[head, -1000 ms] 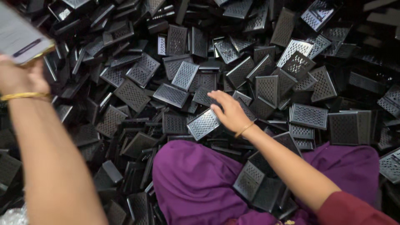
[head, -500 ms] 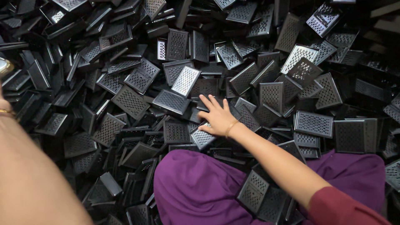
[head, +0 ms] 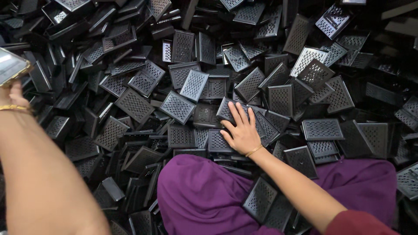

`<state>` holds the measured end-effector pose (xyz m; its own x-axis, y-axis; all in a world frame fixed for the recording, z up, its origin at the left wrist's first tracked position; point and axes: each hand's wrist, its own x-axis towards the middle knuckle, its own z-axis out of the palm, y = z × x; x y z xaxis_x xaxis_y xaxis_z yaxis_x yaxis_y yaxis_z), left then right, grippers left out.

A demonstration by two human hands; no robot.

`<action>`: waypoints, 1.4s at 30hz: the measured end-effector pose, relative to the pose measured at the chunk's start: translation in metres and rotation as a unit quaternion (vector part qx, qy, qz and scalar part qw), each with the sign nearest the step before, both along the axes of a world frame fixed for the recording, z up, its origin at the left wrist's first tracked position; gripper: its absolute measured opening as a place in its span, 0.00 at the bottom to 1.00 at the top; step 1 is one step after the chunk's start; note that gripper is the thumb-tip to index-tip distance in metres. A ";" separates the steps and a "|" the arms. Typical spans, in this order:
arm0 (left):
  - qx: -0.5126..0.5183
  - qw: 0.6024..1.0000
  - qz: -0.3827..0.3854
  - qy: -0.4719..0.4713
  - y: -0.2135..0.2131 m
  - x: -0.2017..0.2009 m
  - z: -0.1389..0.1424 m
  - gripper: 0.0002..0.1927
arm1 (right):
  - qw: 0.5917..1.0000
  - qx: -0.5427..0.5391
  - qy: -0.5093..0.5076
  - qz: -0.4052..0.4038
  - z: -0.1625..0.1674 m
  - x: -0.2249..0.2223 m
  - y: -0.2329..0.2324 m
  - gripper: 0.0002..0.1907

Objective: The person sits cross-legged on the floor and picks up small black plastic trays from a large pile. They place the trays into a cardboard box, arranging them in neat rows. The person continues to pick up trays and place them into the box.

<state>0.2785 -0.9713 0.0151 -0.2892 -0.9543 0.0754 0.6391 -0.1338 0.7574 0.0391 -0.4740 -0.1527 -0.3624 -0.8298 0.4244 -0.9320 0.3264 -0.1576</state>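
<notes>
A big heap of black perforated plastic covers point(head: 178, 106) fills the view. My right hand point(head: 241, 130) lies flat on the heap, fingers spread, palm down on a black cover point(head: 226, 111) just beyond my purple-clad knee point(head: 204, 196). A thin gold bangle circles that wrist. My left hand point(head: 13, 93) is raised at the left edge, also with a gold bangle, and holds a flat light-coloured rectangular piece point(head: 11, 65); most of that hand is cut off by the frame.
Black covers lie piled at all angles in every direction, some face up with grid holes, some on edge. Several rest on my purple lap point(head: 261, 200). Darker boxy parts point(head: 400, 26) sit at the far right top.
My right hand has slid forward and to the right over the heap and flattened with its fingers spread. My left arm dipped out of sight, then rose again with the flat piece.
</notes>
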 end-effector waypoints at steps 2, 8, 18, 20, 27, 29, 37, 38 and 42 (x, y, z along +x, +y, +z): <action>0.012 1.000 -0.014 -0.001 0.000 -0.002 0.001 0.20 | 1.000 -0.003 0.009 0.000 -0.002 0.000 0.001 0.18; 0.009 0.999 0.019 -0.025 -0.004 -0.008 -0.003 0.23 | 0.999 0.012 0.019 -0.033 -0.010 -0.005 0.008 0.15; 0.022 0.999 0.036 -0.013 -0.002 -0.010 -0.007 0.24 | 0.999 0.026 0.017 -0.041 -0.020 -0.011 0.011 0.12; 0.028 0.999 0.043 0.003 0.003 -0.009 -0.005 0.26 | 0.999 0.028 0.014 -0.045 -0.020 -0.011 0.010 0.12; -0.035 0.993 0.105 -0.044 0.006 -0.008 -0.008 0.23 | 0.998 0.032 0.003 -0.050 -0.020 -0.011 0.008 0.11; 0.008 0.997 0.081 -0.017 0.002 -0.006 -0.011 0.24 | 0.998 0.030 0.002 -0.049 -0.020 -0.011 0.009 0.11; 0.002 0.999 0.040 -0.008 -0.002 0.002 -0.020 0.28 | 0.999 0.026 0.006 -0.046 -0.020 -0.011 0.010 0.11; 0.004 0.999 0.039 -0.004 -0.001 0.003 -0.021 0.28 | 0.999 0.027 0.006 -0.046 -0.020 -0.011 0.010 0.11; 0.014 0.998 0.063 -0.026 0.001 0.000 -0.023 0.25 | 0.999 0.027 0.008 -0.045 -0.020 -0.011 0.010 0.11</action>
